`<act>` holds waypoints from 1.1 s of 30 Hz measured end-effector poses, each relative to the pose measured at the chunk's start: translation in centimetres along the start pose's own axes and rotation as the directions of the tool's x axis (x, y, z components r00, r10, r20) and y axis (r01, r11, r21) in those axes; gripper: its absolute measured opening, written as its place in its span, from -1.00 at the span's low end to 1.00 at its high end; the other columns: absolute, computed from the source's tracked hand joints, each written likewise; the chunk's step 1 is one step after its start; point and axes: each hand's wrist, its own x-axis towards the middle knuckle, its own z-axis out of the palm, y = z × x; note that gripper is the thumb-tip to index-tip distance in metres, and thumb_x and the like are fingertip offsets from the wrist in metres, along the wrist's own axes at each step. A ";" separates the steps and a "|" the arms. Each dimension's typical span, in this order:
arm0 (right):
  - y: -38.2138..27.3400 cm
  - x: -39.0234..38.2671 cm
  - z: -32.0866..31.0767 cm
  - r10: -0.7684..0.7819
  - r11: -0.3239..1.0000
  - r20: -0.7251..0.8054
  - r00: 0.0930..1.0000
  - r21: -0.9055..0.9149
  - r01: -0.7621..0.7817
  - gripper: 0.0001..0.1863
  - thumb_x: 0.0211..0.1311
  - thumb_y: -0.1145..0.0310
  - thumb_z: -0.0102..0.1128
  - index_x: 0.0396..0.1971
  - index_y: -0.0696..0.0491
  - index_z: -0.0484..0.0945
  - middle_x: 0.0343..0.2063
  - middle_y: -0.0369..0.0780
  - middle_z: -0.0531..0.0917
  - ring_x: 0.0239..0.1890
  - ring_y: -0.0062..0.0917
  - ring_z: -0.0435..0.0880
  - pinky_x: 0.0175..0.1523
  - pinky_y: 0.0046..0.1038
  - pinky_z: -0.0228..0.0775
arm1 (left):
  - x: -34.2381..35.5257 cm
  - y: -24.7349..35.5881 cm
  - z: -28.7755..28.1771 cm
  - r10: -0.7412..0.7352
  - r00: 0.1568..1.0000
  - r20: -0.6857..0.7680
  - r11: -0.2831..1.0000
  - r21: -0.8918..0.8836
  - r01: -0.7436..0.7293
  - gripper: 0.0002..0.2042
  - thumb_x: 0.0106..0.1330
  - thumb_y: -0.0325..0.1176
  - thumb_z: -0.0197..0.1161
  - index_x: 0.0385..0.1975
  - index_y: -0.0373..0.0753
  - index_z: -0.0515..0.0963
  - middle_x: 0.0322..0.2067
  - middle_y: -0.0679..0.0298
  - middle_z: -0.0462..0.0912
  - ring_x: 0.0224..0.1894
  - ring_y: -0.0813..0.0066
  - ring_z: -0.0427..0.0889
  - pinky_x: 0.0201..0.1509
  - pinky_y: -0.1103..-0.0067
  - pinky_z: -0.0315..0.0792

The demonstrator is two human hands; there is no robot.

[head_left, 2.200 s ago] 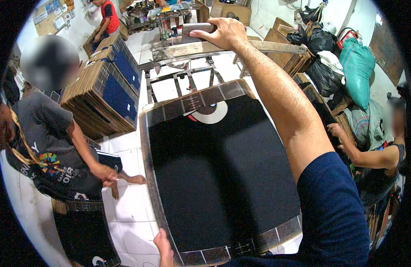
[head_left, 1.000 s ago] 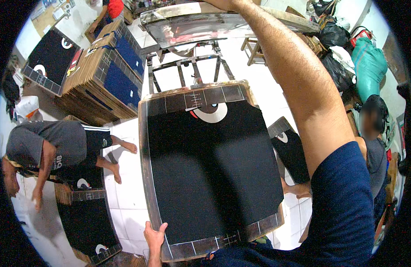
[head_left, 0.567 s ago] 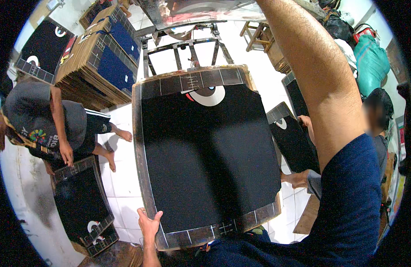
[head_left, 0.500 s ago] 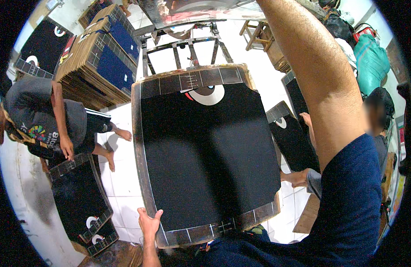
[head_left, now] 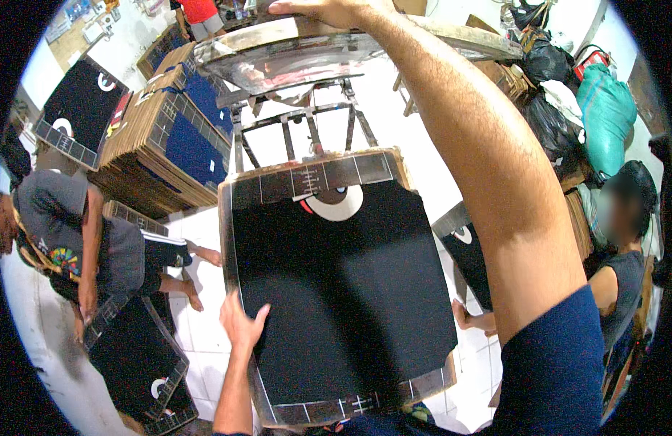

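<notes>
Mostly, the black fabric (head_left: 343, 298) lies right of the left hand (head_left: 241, 325).

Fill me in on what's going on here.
A person has the right hand at the top edge of a wooden frame, which stands tilted beyond a board. The open left hand is by the board's left edge. Black cloth covers most of the board, with a round pale print near its far end. To the left, a co-worker leans over another cloth-covered board.
</notes>
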 end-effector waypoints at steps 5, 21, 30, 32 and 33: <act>0.6 1.0 -0.4 -0.052 0.998 0.021 0.998 0.042 0.051 0.01 0.04 -0.63 0.12 -0.08 0.13 0.75 -0.09 0.00 0.78 0.04 -0.19 0.76 0.17 -0.21 0.58 | 19.1 13.3 8.4 0.284 0.956 -0.076 0.959 0.046 -0.281 -0.07 0.13 0.21 0.47 0.45 -0.17 0.30 0.43 -0.21 0.25 0.44 -0.23 0.27 0.44 -0.12 0.17; 1.4 5.8 0.3 -0.079 0.996 -0.004 0.997 0.031 0.079 0.05 0.05 -0.61 0.14 0.04 0.19 0.68 0.02 0.05 0.73 0.11 -0.18 0.73 0.20 -0.23 0.57 | 29.3 21.9 17.7 0.040 0.920 0.390 0.970 0.208 -0.130 0.04 0.19 0.60 0.04 0.60 0.11 0.05 0.59 -0.19 -0.38 0.60 -0.28 -0.56 0.33 -0.57 -0.39; 1.5 7.6 1.3 -0.077 0.997 -0.025 0.997 0.025 0.078 0.11 0.04 -0.64 0.12 0.10 0.22 0.64 0.07 0.07 0.70 0.13 -0.19 0.71 0.22 -0.25 0.56 | 29.3 21.6 18.4 0.092 0.929 0.358 0.974 0.163 -0.159 0.01 0.26 0.55 0.04 0.60 0.03 0.03 0.57 -0.29 -0.37 0.58 -0.38 -0.55 0.30 -0.59 -0.46; 1.4 7.6 1.0 -0.074 0.997 -0.027 0.997 0.019 0.075 0.12 0.04 -0.64 0.12 0.12 0.23 0.63 0.08 0.07 0.70 0.14 -0.19 0.71 0.23 -0.25 0.55 | 30.0 21.4 18.7 0.047 0.919 0.391 0.985 0.135 -0.107 -0.02 0.30 0.51 0.03 0.60 0.02 0.03 0.57 -0.26 -0.33 0.60 -0.32 -0.47 0.34 -0.55 -0.47; 1.4 7.5 0.8 -0.073 0.997 -0.026 0.997 0.013 0.073 0.13 0.04 -0.65 0.12 0.13 0.23 0.62 0.09 0.07 0.69 0.14 -0.19 0.71 0.23 -0.25 0.55 | 30.4 21.2 19.0 0.027 0.939 0.344 0.999 0.034 -0.041 -0.03 0.32 0.49 0.03 0.60 0.01 0.03 0.57 -0.25 -0.31 0.61 -0.27 -0.42 0.35 -0.54 -0.48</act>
